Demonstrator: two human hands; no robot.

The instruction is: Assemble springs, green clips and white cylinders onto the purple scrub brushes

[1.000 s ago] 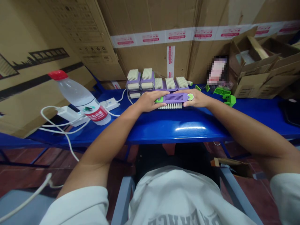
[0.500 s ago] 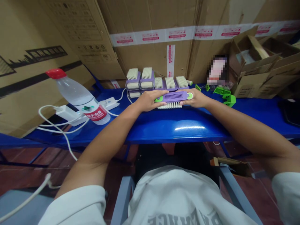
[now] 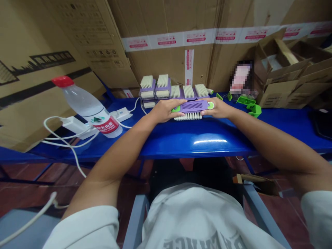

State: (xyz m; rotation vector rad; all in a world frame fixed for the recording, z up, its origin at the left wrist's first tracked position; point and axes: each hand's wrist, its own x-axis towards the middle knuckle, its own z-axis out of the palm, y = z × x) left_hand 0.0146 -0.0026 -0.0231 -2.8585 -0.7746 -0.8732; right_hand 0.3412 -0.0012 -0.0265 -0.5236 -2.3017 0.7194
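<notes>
Between my two hands is a purple brush (image 3: 194, 106) with green ends, lying crosswise with its white bristles facing down and toward me. My left hand (image 3: 166, 110) grips its left end, fingers on top and thumb along the near side. At the right end, beside a round white-and-green cap, my right hand (image 3: 216, 108) is closed on the same brush. Just behind it, more purple pieces with white bristle blocks (image 3: 188, 91) stand in a row. Others are stacked on the left, one bristle block (image 3: 163, 81) on top.
A water bottle (image 3: 106, 121) with a red cap leans at the left, by white chargers and cables (image 3: 75, 126). Green plastic parts (image 3: 255, 110) lie at the right before a divided cardboard box (image 3: 282, 83). Large cartons back the blue table (image 3: 178, 141).
</notes>
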